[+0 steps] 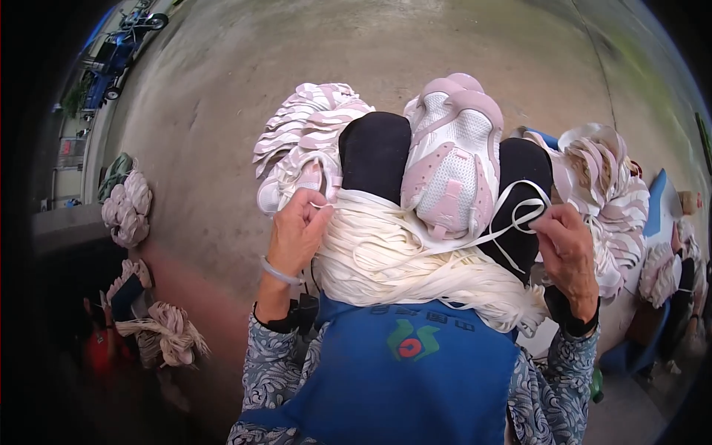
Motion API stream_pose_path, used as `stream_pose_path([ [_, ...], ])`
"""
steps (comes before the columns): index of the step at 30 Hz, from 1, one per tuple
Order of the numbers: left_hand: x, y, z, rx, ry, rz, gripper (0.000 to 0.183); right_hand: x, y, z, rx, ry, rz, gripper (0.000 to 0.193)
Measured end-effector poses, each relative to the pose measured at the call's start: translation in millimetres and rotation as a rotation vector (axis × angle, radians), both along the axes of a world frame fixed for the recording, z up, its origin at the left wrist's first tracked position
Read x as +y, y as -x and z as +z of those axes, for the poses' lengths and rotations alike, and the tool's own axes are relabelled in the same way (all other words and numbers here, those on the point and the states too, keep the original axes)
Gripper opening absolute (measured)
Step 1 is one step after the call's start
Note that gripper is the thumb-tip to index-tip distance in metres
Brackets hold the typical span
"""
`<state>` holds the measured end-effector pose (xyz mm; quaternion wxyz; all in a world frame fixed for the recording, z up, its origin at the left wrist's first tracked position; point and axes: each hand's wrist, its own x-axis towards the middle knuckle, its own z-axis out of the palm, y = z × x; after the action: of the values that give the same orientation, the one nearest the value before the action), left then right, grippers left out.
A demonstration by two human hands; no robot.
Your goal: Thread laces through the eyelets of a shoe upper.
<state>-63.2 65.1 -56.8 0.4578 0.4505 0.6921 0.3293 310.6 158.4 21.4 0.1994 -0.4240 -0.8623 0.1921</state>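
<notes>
A thick bundle of cream-white shoelaces (pixel 378 256) lies across my lap. Between my two black-clad knees stands a stack of pink-and-white mesh shoe uppers (pixel 452 178). My right hand (pixel 567 248), at the right knee, pinches a loose white shoelace (pixel 512 230) that loops up above the fingers and trails left over the bundle. At the bundle's left end my left hand (pixel 298 233) is closed in a pinch, with a bit of white lace showing at the fingertips. A pale bracelet circles the left wrist.
More pink-and-white uppers are stacked beside my left knee (pixel 315 122) and right knee (pixel 604 178). Further left lie other bundles of uppers (pixel 126 208) and laces (pixel 174 334) beside another person. People and uppers (pixel 660 274) are at the far right. A three-wheeled vehicle (pixel 111 63) stands at the far left.
</notes>
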Motion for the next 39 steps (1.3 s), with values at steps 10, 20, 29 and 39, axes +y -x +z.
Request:
stream_pose_path([
  [10,11,6,-20,0.433,-0.111,-0.077,0.026,-10,20,-26,-0.33,0.136,0.414,0.019],
  [20,-11,30,-39,0.244,-0.134,0.203,0.02,0,15,1,-0.083,0.17,0.157,0.013],
  [29,-3,27,-39,0.632,-0.101,-0.038,0.014,16,9,6,0.068,0.212,0.115,0.019],
  [39,3,24,-22,0.709,0.019,-0.1,0.018,1,-18,-14,0.053,0.316,-0.12,0.02],
])
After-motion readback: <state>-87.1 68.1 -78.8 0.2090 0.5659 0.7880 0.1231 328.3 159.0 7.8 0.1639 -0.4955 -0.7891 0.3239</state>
